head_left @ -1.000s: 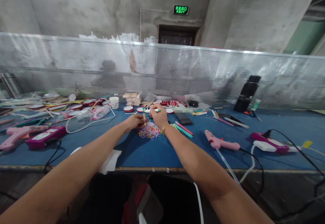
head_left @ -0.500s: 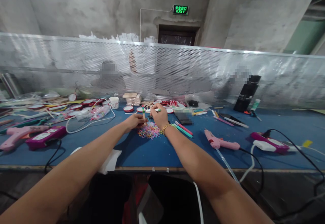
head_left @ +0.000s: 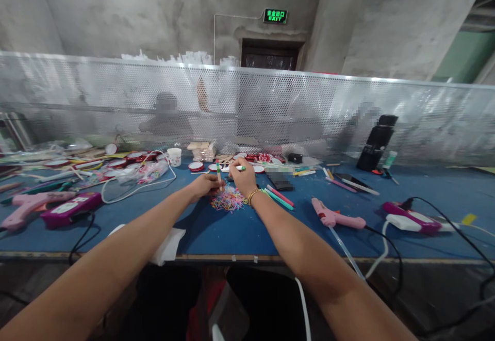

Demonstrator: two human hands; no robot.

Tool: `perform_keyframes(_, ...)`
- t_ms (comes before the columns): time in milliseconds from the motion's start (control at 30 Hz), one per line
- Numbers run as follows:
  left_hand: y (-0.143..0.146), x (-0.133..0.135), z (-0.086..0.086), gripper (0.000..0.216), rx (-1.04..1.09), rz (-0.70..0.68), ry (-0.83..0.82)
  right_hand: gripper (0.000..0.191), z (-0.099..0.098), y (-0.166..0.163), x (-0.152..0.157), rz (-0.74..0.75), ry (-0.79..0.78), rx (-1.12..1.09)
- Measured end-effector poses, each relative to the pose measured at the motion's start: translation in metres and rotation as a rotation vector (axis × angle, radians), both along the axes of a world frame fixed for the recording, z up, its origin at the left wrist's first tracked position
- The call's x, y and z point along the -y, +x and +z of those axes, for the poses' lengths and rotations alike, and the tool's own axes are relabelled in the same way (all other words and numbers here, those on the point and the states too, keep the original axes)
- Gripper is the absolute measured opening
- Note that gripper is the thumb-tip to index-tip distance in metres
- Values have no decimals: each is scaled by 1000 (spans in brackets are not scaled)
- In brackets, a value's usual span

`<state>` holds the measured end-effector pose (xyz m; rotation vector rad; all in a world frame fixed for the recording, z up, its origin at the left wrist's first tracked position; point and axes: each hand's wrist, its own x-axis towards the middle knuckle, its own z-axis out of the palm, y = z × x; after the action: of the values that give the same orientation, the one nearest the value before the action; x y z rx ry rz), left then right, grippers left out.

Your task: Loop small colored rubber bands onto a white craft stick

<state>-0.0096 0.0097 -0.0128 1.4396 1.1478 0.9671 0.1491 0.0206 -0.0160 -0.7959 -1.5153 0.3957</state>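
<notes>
My left hand (head_left: 206, 185) is closed on a thin wooden stick (head_left: 218, 175), held upright, with green and red marks near its top. Beside it, my right hand (head_left: 244, 178) grips a white marker pen (head_left: 240, 168) with a green end; its tip is hidden by the fingers. Below both hands lies a heap of small coloured bands (head_left: 229, 200) on the blue table (head_left: 228, 232). Several coloured markers (head_left: 281, 197) rest just right of my right wrist.
A pink glue gun (head_left: 335, 216) and a purple power strip (head_left: 412, 218) lie at right, with cables. Another glue gun (head_left: 34, 204) lies at left. Small red-and-white drums (head_left: 195, 166), a paper cup (head_left: 174, 157) and wooden pieces (head_left: 203, 151) line the back, before a perforated metal screen (head_left: 216, 93).
Both hands keep nearly the same place and grip. Only a very slight shift of the whole view shows.
</notes>
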Motion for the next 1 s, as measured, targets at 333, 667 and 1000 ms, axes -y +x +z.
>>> perform_keyframes(333,-1,-1,0,32,12,4,12,8,1,1,-1,-31,23,35)
perform_keyframes(667,0,0,1,32,12,32,9,8,0,1,-2,-40,25,45)
perform_keyframes(1000,-1,-1,0,36,23,24,11,8,1,1,-1,-42,12,43)
